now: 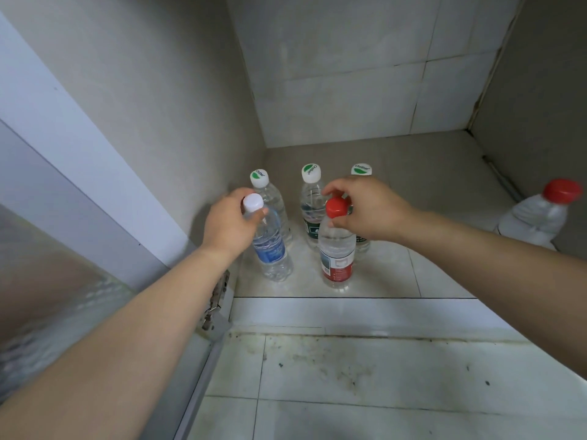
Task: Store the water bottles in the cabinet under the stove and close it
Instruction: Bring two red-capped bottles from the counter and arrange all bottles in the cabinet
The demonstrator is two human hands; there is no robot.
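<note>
1. My left hand (228, 223) grips the neck of the blue-label bottle (273, 249), fingers curled just under its white cap.
2. My right hand (365, 211) pinches the red-label bottle (338, 258) at its red cap.
3. Both bottles stand upright on the cabinet floor (413, 274), long axes vertical, each directly beneath its hand. They form a front row just before three green-capped bottles (311, 173).
4. A spare red-capped bottle (536, 217) stands well to the right, so my right hand is the nearer one. I cannot tell whether it stands inside the cabinet.
5. The left wall (158, 122) lies close beside my left hand.
6. Open floor runs rightward from the red-label bottle. The cabinet door (63, 249) stands open at left, probably closed last.
</note>
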